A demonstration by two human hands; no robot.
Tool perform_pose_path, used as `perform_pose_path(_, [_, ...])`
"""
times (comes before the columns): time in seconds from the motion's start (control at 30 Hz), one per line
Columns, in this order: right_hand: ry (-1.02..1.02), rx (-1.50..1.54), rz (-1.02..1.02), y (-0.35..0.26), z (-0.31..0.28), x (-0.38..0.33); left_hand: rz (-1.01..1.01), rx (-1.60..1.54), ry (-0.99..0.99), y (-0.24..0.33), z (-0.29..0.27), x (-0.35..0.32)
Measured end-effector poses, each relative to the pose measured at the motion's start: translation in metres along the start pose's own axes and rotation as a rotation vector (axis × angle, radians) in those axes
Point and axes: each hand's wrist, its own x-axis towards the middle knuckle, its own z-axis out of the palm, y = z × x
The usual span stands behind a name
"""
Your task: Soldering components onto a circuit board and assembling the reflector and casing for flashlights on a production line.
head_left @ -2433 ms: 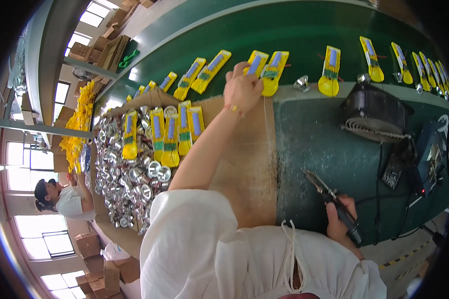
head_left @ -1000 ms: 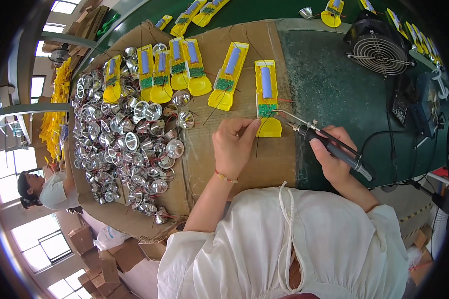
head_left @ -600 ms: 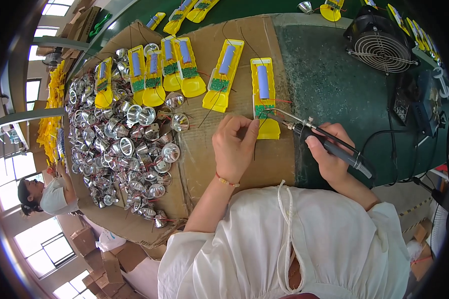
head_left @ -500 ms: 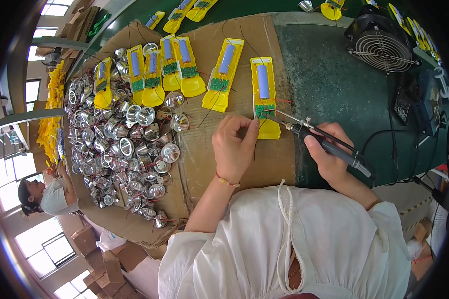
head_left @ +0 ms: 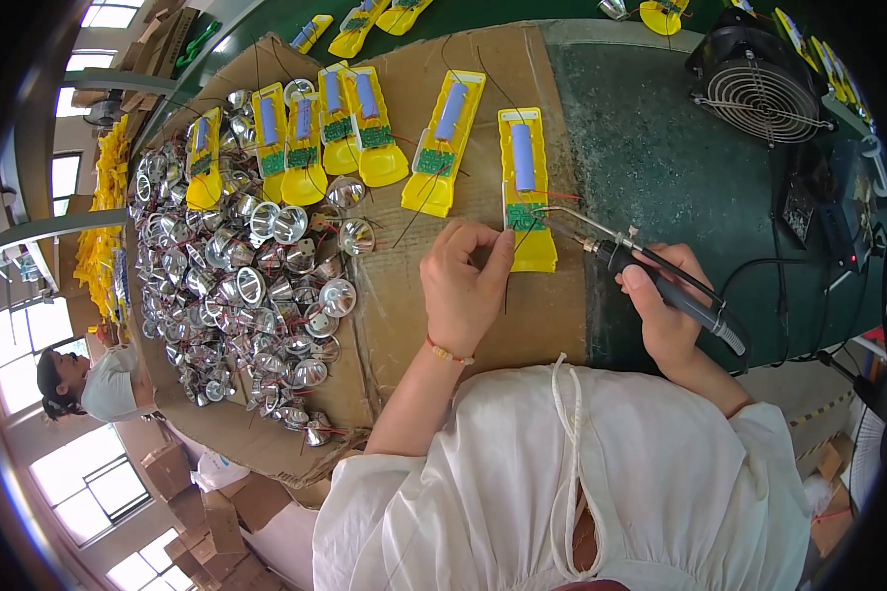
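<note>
Cardboard [head_left: 537, 330] under yellow casing [head_left: 535, 259]; L hand [head_left: 463, 281] at edge (can't tell grip), R hand [head_left: 670, 320] clasping soldering iron [head_left: 706, 316].

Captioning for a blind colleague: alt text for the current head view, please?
A right hand points a dark soldering iron at the green circuit board in a yellow plastic casing, the left hand at its edge. Silver cone-shaped reflectors lie heaped at left.
</note>
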Motion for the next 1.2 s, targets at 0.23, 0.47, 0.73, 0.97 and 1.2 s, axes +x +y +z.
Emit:
perform_pose_path(0.23, [-0.019, -0.041, -0.038, -0.004, 0.000, 0.000, -0.021, -0.015, -0.052, 0.008, -0.002, -0.001])
perform_pose_path(0.47, [0.017, 0.008, -0.059, -0.005, 0.004, 0.000, 0.043, 0.055, -0.057, 0.009, 0.002, 0.001])
perform_pose_path(0.73, [0.033, 0.012, 0.000, 0.002, 0.000, -0.006, 0.022, 0.066, -0.044, 0.008, 0.004, 0.002])
perform_pose_path(0.97, [0.121, 0.129, -0.008, 0.007, -0.005, -0.007, 0.005, 0.063, -0.069, 0.006, 0.003, 0.003])
perform_pose_path(1.2, [0.098, 0.128, 0.041, 0.008, -0.026, -0.007, -0.151, -0.153, -0.028, 0.010, 0.001, 0.006])
